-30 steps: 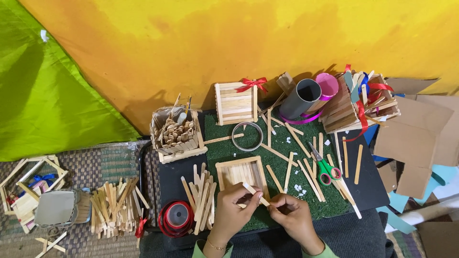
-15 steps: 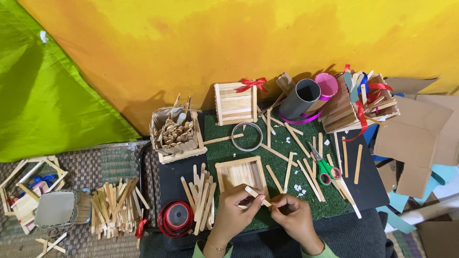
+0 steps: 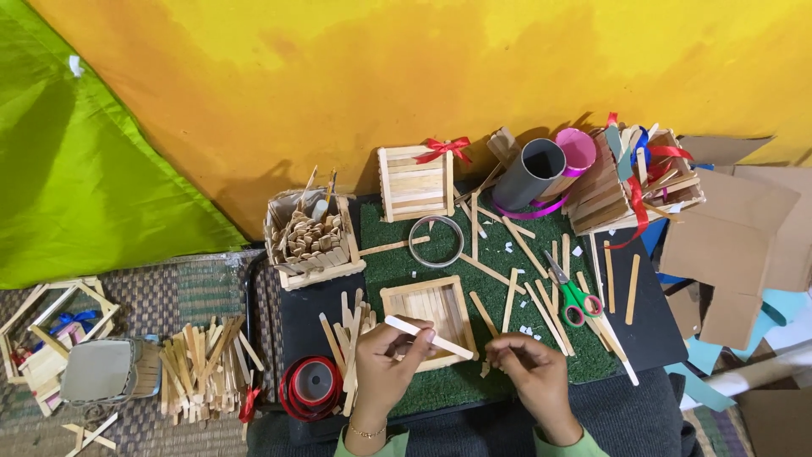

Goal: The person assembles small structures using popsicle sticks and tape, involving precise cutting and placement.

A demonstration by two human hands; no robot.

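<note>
Above the near edge of the green mat (image 3: 406, 254), the left hand (image 3: 385, 364) pinches a pale wooden stick (image 3: 429, 337) between thumb and fingertips. The stick lies nearly flat, its long axis running from upper left to lower right: one end points toward the pile of loose sticks (image 3: 351, 326) on the person's left, the other dips toward the right hand (image 3: 529, 377). It crosses the near rim of the square stick tray (image 3: 427, 317), which rests flat on the mat just beyond the hands.

The right hand is curled narrow, fingertips drawn together close to the stick's lower end; whether it grips something small cannot be told.

Just left of the left hand a red tape roll (image 3: 311, 385) sits on the dark board. To the right, green-handled scissors (image 3: 575, 296) lie among scattered sticks, blades pointing away from the person. Farther back stand a clear ring (image 3: 436, 241), a small stick crate with a red bow (image 3: 416, 182), a grey tube (image 3: 529, 173) tilted on its side, and a stick basket (image 3: 313, 241) filled with small wooden pieces.
</note>
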